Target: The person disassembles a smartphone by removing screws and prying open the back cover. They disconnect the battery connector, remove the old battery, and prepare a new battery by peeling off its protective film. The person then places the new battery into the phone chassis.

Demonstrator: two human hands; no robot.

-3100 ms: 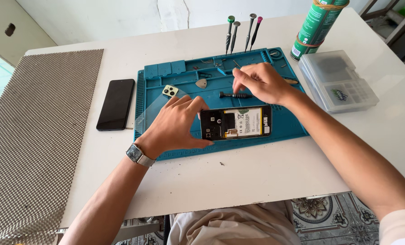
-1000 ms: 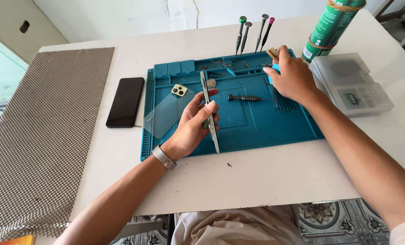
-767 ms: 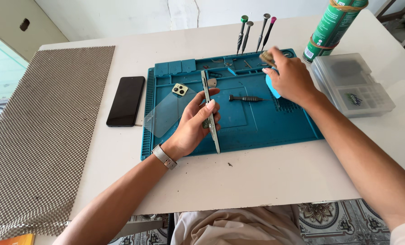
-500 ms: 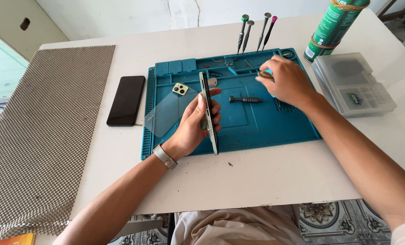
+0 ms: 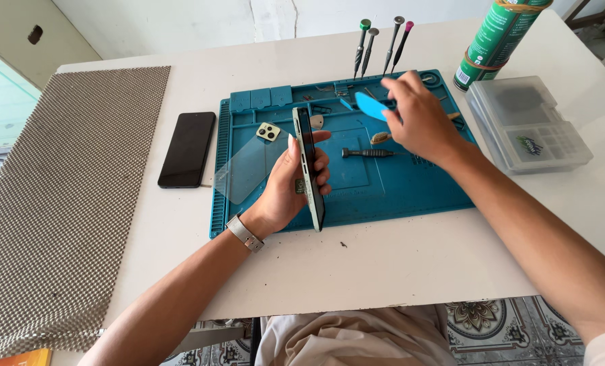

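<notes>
My left hand [image 5: 290, 186] holds a pale green phone [image 5: 308, 163] standing on its long edge over the blue work mat [image 5: 411, 193]. My right hand [image 5: 421, 118] hovers above the mat's far side and pinches a light blue plastic pick [image 5: 369, 106] between its fingers. A small black screwdriver [image 5: 369, 154] lies on the mat between the two hands. A clear back cover [image 5: 248, 163] with a camera cutout lies flat on the mat's left part, beside my left hand.
A black phone [image 5: 187, 148] lies left of the mat. Three screwdrivers [image 5: 382, 46] stand upright behind it. A green can [image 5: 496, 41] and a clear parts box [image 5: 528, 123] stand at the right. A woven grey mat [image 5: 65, 190] covers the table's left side.
My right hand has lifted the blue pick from the mat's far right edge and carried it left toward the middle. The phone in my left hand stays on its edge, having been flat 3 seconds ago.
</notes>
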